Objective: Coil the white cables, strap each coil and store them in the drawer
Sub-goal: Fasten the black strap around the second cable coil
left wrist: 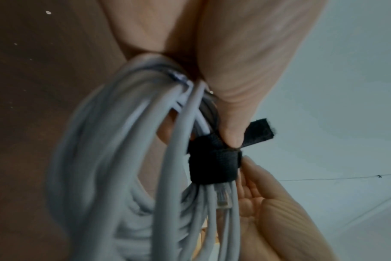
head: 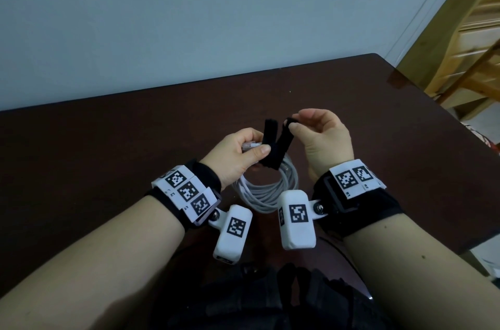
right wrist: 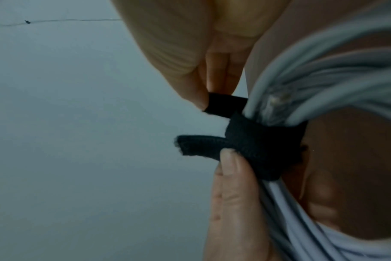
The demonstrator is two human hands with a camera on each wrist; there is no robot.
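Note:
A coil of white cable hangs in the air above the dark table. My left hand grips the top of the coil, its thumb pressing a black strap wrapped round the bundle. The right hand pinches one free end of the strap between thumb and fingers. The strap's other end sticks up loose. In the left wrist view the strap circles the cable strands, with a clear plug beside it. The right wrist view shows my right hand pinching the strap beside the coil.
A light wooden piece of furniture stands past the table's right corner. A pale wall runs behind the table's far edge. Black gear on my chest fills the bottom of the head view.

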